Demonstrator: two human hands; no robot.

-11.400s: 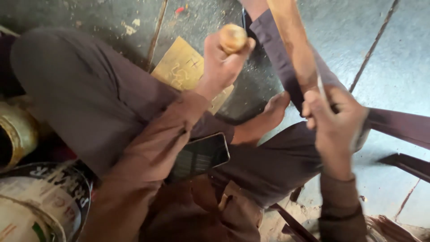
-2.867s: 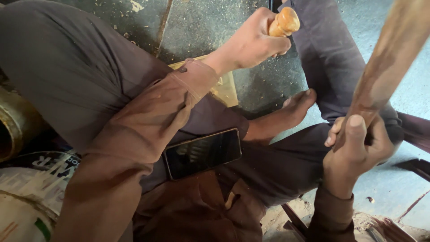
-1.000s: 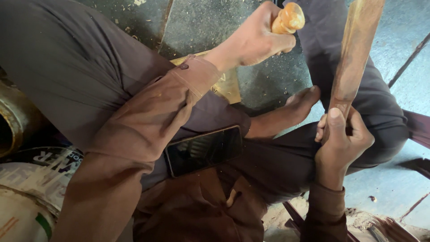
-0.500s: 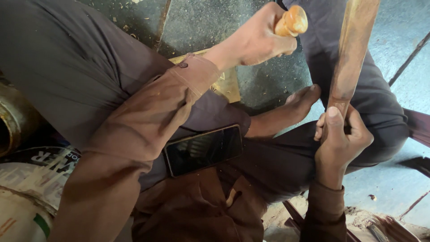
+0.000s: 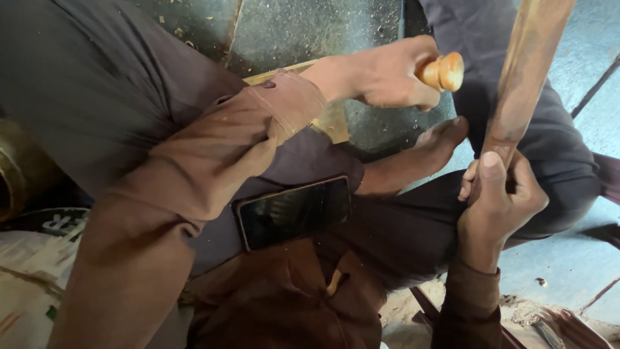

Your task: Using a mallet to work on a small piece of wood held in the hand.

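Sitting cross-legged on the dusty grey floor [image 5: 303, 32], the person is closing the left hand [image 5: 387, 74] around a round-ended light wooden handle [image 5: 442, 71] at twelve o'clock. The right hand [image 5: 500, 200], at three o'clock, is gripping a long brown wooden stick [image 5: 523, 77] rising upward. A dark phone [image 5: 294, 212] is lying on the lap, near the bare foot [image 5: 420, 155].

We lose the wooden stick's [image 5: 526, 71] top past the frame's edge, and our left hand [image 5: 387, 74] hides most of the round-ended tool handle [image 5: 442, 71].
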